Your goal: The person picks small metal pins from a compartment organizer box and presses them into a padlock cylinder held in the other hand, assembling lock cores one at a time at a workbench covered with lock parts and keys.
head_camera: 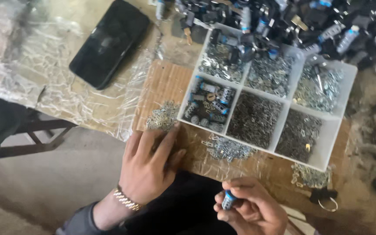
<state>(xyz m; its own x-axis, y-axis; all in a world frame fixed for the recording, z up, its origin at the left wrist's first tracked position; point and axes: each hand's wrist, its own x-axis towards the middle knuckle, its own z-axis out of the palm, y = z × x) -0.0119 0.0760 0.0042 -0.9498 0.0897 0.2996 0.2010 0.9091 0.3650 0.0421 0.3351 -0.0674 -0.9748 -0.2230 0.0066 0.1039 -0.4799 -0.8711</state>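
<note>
Right hand (pixel 251 209) fingers (pixel 240 191) pinched shut on a small blue-and-silver cylinder (pixel 228 200), held low near the body, off the worktop (pixel 166 82). Looks light, rigid, smooth; best gripped across the barrel. Left hand (pixel 149 163) fingers loosely spread, tips down on a pile of small metal clips (pixel 162 116) just beside the white divided tray (pixel 327 130). Clips look tiny and slippery: pinch singly. Black phone (pixel 109 41) lies well apart.

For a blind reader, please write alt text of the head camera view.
A right hand holds a small blue-capped cylinder while the left hand rests on a pile of small metal pieces, beside a white divided tray of tiny parts. A black phone lies nearby.
</note>
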